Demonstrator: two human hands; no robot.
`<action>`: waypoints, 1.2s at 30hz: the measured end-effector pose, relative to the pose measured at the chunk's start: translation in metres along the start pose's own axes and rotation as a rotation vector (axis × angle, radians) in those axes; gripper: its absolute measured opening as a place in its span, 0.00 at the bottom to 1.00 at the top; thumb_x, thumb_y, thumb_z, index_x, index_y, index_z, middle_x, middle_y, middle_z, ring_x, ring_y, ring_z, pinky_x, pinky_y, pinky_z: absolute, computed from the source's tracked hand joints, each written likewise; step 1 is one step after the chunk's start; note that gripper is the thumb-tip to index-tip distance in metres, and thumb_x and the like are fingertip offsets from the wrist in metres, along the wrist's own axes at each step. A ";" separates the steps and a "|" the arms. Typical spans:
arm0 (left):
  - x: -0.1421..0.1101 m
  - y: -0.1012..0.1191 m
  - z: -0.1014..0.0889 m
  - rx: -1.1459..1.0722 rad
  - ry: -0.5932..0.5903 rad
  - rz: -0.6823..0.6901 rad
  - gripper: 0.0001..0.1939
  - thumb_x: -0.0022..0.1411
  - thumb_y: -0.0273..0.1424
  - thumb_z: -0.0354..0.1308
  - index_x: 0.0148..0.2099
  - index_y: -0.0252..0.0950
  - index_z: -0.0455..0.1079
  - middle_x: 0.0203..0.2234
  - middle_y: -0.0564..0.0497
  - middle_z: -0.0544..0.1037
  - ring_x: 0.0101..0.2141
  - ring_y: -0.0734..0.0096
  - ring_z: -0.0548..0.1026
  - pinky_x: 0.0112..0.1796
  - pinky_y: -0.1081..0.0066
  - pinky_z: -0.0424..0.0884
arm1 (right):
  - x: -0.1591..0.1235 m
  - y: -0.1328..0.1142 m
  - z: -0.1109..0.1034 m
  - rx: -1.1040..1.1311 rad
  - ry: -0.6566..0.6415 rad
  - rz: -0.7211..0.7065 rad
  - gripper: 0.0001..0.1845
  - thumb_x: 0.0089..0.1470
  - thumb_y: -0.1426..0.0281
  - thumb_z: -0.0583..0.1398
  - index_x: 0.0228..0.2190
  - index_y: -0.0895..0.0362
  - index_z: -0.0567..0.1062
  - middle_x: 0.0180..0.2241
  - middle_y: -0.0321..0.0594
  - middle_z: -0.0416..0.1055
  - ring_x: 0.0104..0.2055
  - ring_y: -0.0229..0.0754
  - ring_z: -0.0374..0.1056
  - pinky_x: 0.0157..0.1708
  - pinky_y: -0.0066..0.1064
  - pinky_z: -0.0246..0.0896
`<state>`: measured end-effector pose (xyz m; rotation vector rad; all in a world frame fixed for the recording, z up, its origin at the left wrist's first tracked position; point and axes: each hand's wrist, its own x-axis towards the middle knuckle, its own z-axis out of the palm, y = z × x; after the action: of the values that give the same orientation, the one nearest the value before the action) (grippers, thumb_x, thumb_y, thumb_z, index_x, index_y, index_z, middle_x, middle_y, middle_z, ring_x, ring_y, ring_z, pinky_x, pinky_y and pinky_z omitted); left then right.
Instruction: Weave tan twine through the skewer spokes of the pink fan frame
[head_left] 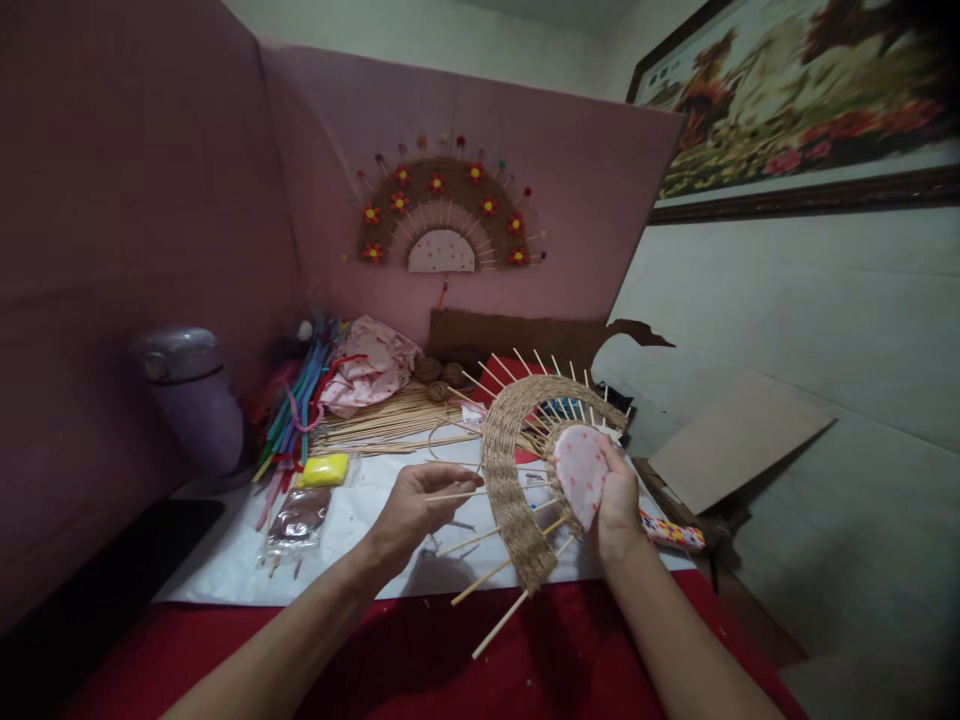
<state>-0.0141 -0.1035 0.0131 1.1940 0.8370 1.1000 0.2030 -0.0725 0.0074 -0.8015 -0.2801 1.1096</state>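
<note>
A half-circle piece of woven twine (504, 465) on thin wooden sticks is held up over the table, tilted on its side. Its centre is a white half-disc with pink dots (579, 468). My right hand (621, 500) grips this dotted half-disc at its flat edge, thumb on the front. On the other side, my left hand (431, 505) has its fingertips pinched together at the outer edge of the weave, among the sticks. A thin loop of twine (433, 432) curves near those fingertips, and they appear closed on it. The exact pinch point is partly hidden.
A finished-looking arch with flowers (437, 183) hangs on the pink panel (315, 120). Behind my hands lie loose sticks (390, 415), twine balls (439, 372) and crumpled dotted cloth (373, 365). Leftward are pipe cleaners (289, 415), a yellow packet (325, 470) and a purple tumbler (195, 410).
</note>
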 end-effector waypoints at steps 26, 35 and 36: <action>-0.002 0.002 -0.001 -0.245 -0.064 -0.018 0.13 0.47 0.33 0.65 0.33 0.30 0.71 0.14 0.59 0.60 0.15 0.86 0.51 0.19 0.76 0.44 | -0.007 0.003 0.006 -0.007 -0.013 0.003 0.12 0.50 0.64 0.56 0.31 0.59 0.75 0.22 0.37 0.74 0.30 0.41 0.72 0.37 0.33 0.68; -0.003 0.002 -0.001 -0.275 -0.041 -0.020 0.13 0.45 0.31 0.66 0.32 0.29 0.71 0.13 0.60 0.57 0.15 0.87 0.49 0.19 0.77 0.44 | -0.001 0.006 0.002 0.010 -0.023 -0.026 0.12 0.51 0.64 0.57 0.34 0.59 0.74 0.27 0.38 0.76 0.32 0.40 0.73 0.38 0.33 0.68; -0.002 0.001 -0.002 -0.279 -0.036 -0.013 0.13 0.46 0.31 0.66 0.33 0.29 0.71 0.13 0.60 0.57 0.15 0.87 0.49 0.18 0.77 0.44 | -0.001 0.006 0.002 0.014 -0.053 -0.004 0.14 0.51 0.63 0.57 0.35 0.59 0.74 0.28 0.38 0.76 0.33 0.40 0.73 0.38 0.33 0.68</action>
<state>-0.0169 -0.1047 0.0140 0.9709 0.6386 1.1404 0.1975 -0.0713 0.0046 -0.7601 -0.3182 1.1289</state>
